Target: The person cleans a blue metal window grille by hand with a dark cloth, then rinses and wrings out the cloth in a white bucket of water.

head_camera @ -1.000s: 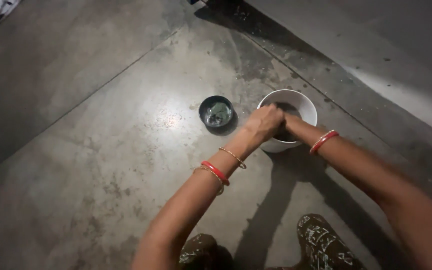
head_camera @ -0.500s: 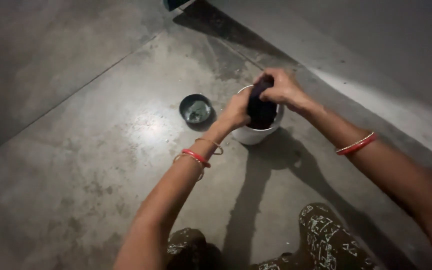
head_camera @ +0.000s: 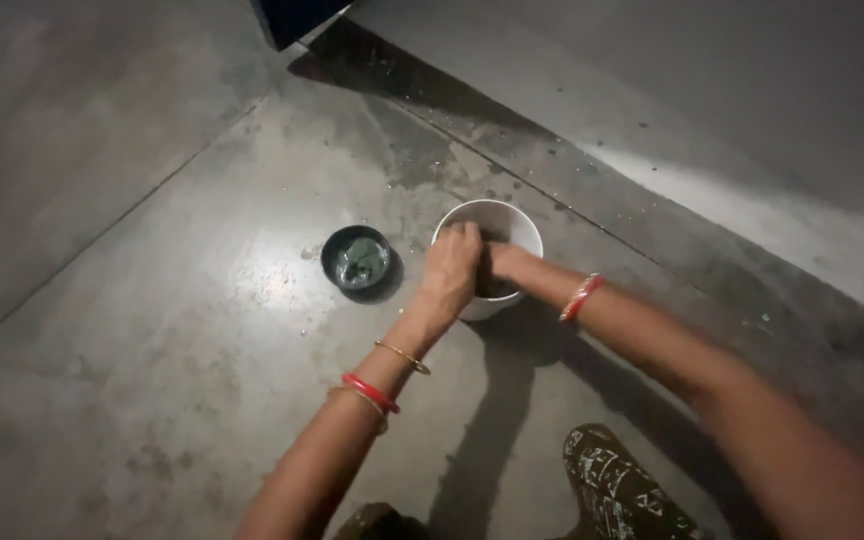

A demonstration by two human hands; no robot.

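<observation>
A white round tub (head_camera: pixel 512 215) stands on the wet concrete floor. Both my hands are down inside it. My left hand (head_camera: pixel 452 268) curls over the near left rim, fingers closed on a dark cloth (head_camera: pixel 494 287) in the tub. My right hand (head_camera: pixel 504 262) reaches in from the right and grips the same dark cloth, with its fingers mostly hidden behind the left hand. Bangles sit on both wrists.
A small dark bowl (head_camera: pixel 357 258) holding something greenish and wet sits just left of the tub. A raised concrete step (head_camera: pixel 712 140) runs diagonally behind it. My patterned trouser knee (head_camera: pixel 622 490) is at the bottom edge. A dark blue object (head_camera: pixel 297 15) stands at the top.
Half a second ago both hands held the dark cloth lifted above the tub. They have since pushed it back down inside.
</observation>
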